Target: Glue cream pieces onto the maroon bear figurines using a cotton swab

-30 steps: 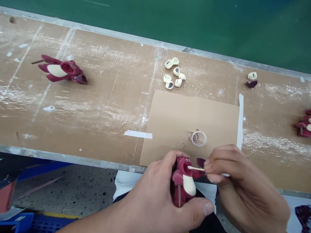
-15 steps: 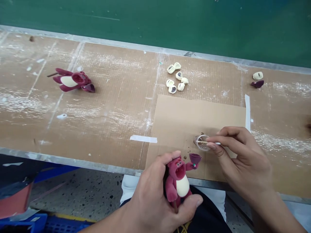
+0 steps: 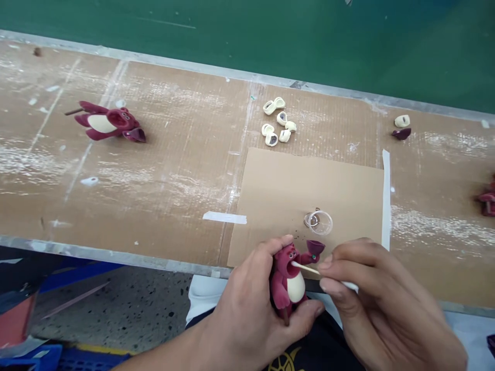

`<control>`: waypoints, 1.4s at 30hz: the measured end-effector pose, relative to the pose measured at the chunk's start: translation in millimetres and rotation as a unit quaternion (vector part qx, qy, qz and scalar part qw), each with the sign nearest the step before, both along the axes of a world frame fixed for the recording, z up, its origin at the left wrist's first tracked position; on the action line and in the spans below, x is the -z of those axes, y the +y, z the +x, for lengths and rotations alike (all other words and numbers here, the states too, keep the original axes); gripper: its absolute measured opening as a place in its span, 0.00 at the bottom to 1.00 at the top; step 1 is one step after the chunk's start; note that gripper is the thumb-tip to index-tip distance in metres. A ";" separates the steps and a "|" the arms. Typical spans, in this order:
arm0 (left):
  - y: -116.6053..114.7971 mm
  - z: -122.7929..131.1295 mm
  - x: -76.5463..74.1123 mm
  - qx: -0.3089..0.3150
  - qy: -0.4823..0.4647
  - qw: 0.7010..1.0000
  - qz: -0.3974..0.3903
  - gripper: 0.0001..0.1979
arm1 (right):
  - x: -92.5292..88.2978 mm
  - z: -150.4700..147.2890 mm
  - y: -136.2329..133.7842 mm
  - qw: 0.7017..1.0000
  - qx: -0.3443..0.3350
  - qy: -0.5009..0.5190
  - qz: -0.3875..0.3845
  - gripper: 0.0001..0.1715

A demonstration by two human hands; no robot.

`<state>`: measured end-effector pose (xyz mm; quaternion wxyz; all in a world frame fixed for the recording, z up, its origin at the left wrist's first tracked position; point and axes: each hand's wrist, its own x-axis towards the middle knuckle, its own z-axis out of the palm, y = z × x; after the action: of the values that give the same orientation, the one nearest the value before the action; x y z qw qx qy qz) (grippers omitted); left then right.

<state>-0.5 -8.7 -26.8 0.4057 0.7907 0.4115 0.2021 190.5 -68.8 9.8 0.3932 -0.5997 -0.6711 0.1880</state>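
My left hand (image 3: 247, 314) is closed around a small magenta bear figure (image 3: 288, 281) with a cream belly, held upright at the table's near edge. The bear's raised arm carries a purple cup piece (image 3: 315, 248). My right hand (image 3: 382, 304) pinches a thin wooden stick (image 3: 305, 268) whose tip sits at the bear's open mouth. A small clear plastic cup (image 3: 319, 222) stands on the cardboard sheet (image 3: 309, 190) just beyond the bear.
Another magenta bear (image 3: 110, 123) lies on its back at the far left. Several cream muzzle pieces (image 3: 277, 123) are grouped behind the cardboard. A cream piece (image 3: 402, 121) and a purple piece (image 3: 401, 134) lie far right. A further bear (image 3: 488, 198) shows at the right edge.
My right hand took the stick from the bear's mouth to the clear cup, then brought it back to the mouth. The left hand kept hold of the bear.
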 end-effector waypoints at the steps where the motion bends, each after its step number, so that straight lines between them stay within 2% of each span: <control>1: -0.5 -0.2 -0.6 -0.001 0.003 1.000 0.000 0.35 | 1.3 0.3 1.1 1.000 -0.004 -0.005 0.003 0.07; 7: -2.0 -1.2 -0.6 -0.011 0.004 1.000 0.023 0.33 | 4.6 -2.6 4.9 0.999 -0.011 -0.048 0.014 0.07; 14: -5.9 1.1 18.9 -0.024 -0.046 0.994 0.098 0.31 | 3.2 -8.2 3.2 0.995 -0.009 -0.087 0.039 0.07; 18: 0.0 1.5 14.5 0.002 -0.028 0.990 0.136 0.32 | 8.6 -5.2 1.5 0.995 -0.041 -0.072 0.049 0.11; 22: 3.6 0.2 6.1 0.019 -0.021 0.993 0.115 0.39 | 15.7 -1.8 -1.0 0.995 -0.046 -0.073 0.040 0.13; 25: 2.5 -2.9 7.8 0.023 0.000 0.995 0.100 0.43 | 20.3 -2.4 -1.2 0.995 -0.032 -0.085 0.040 0.11; 29: 1.5 -6.0 14.9 0.029 0.008 0.996 0.086 0.41 | 20.5 -5.2 2.3 0.992 -0.027 -0.110 0.062 0.12; 32: 2.9 -4.3 16.1 0.017 -0.008 0.994 0.108 0.38 | 17.2 -7.1 5.0 0.990 -0.038 -0.118 0.072 0.12; 35: 3.9 -1.1 13.1 -0.002 -0.023 0.992 0.121 0.30 | 14.8 -10.4 5.7 0.991 -0.041 -0.107 0.065 0.11; 37: 3.3 0.1 10.7 -0.008 -0.026 0.992 0.123 0.28 | 14.4 -13.8 5.3 0.995 -0.035 -0.083 0.031 0.08; 40: 1.4 -0.9 7.5 -0.006 -0.022 0.993 0.116 0.34 | 12.7 -18.3 4.1 1.000 -0.009 -0.008 -0.022 0.14; 42: 0.6 -3.1 6.1 0.000 -0.016 0.996 0.093 0.40 | 9.5 -17.5 3.6 0.997 0.062 0.037 -0.001 0.09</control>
<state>-3.6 -8.1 -32.9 0.3371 0.8215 0.3844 0.2526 173.1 -65.2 0.3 0.4277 -0.6332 -0.6176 0.1864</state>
